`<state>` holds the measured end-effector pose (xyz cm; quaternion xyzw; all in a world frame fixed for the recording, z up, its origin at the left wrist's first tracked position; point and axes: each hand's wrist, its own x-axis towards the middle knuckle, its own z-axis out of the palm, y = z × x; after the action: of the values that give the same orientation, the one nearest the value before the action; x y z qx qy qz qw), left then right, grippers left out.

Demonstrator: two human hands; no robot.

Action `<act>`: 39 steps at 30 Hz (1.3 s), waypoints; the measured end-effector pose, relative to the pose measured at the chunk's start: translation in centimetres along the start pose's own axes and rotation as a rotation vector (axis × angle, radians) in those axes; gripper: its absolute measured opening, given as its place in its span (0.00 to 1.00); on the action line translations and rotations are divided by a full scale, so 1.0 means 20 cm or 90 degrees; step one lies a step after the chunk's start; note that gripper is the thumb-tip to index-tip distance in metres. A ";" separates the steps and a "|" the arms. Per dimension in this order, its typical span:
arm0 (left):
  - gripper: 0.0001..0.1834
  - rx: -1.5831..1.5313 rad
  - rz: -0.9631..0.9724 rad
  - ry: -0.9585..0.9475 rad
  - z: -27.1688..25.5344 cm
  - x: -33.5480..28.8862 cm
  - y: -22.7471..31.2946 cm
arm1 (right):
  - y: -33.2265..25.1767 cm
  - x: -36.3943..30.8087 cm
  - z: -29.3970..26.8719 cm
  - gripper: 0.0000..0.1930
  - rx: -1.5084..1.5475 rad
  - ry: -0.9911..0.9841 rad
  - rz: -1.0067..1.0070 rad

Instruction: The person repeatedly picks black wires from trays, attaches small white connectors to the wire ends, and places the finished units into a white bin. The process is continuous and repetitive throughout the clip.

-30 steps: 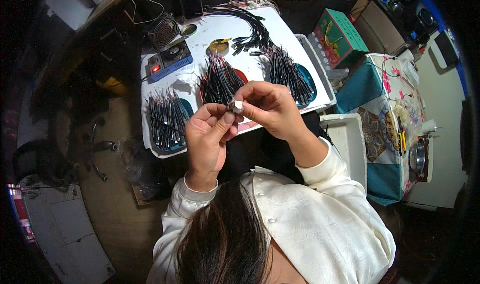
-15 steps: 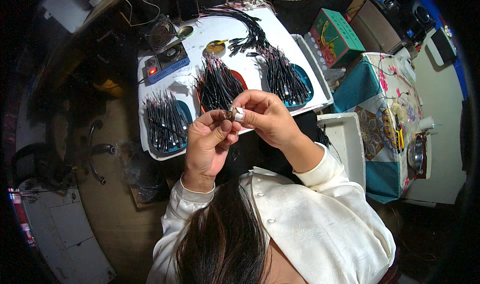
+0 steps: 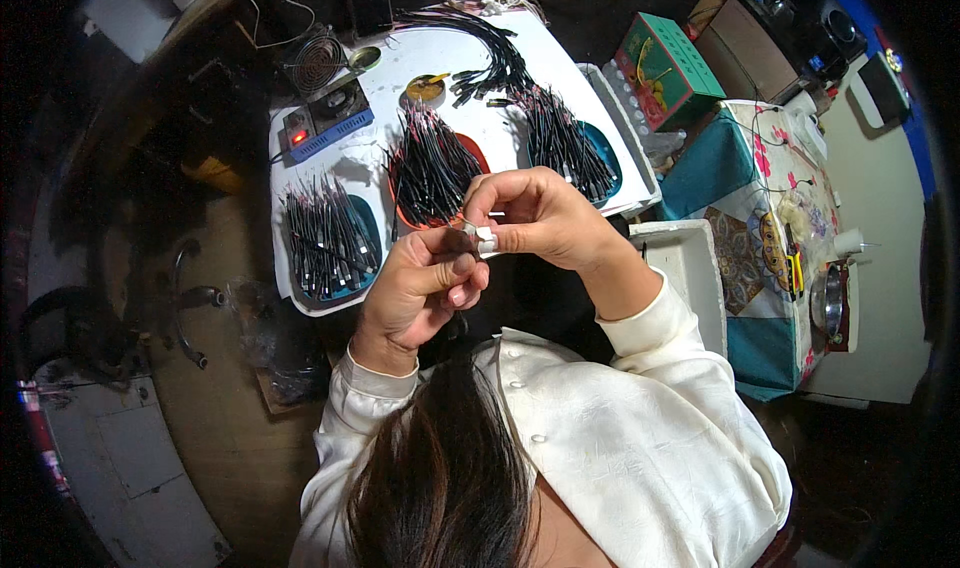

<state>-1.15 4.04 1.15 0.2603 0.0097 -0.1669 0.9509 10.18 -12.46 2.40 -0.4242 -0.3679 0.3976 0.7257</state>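
My left hand and my right hand meet fingertip to fingertip just in front of the table edge. Both are closed in a pinch around something small and dark, mostly hidden by the fingers. White bits show at the right thumb and fingertips; whether they are tape or a small part I cannot tell. Beyond the hands, an orange tray holds a heap of short black cables with thin wire ends. More such cables fill a blue tray on the left and another blue tray on the right.
On the white table stand a small blue heating device with a red light and a round tin of amber stuff. Long black cables lie behind. A white foam box and a cloth-covered table are at right.
Both hands have shifted very slightly, the left a little down and left, while keeping their pinch. The view has moved a little; the trays and cables look the same.
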 end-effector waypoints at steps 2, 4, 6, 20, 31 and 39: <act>0.11 0.013 0.024 0.008 0.00 0.01 -0.01 | 0.03 -0.01 0.01 0.08 0.057 0.022 0.007; 0.11 0.044 0.081 0.019 0.02 0.01 -0.02 | 0.05 -0.02 0.02 0.08 0.153 0.048 0.019; 0.10 0.122 0.131 0.079 0.04 0.02 -0.04 | 0.06 -0.03 0.04 0.09 0.213 0.056 0.032; 0.11 0.425 0.234 0.151 0.02 0.09 -0.17 | 0.21 -0.13 -0.02 0.09 0.504 0.156 0.169; 0.08 0.322 0.173 0.207 -0.09 0.28 -0.21 | 0.09 -0.27 -0.70 0.12 -0.841 0.740 0.177; 0.08 0.237 0.207 0.258 -0.05 0.29 -0.22 | 0.16 -0.21 -0.73 0.10 -0.845 0.767 0.161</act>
<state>3.05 -0.82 -2.53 0.4562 0.1265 0.0433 0.8798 20.19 -19.90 -6.74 -0.9291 -0.0302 -0.1089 0.3522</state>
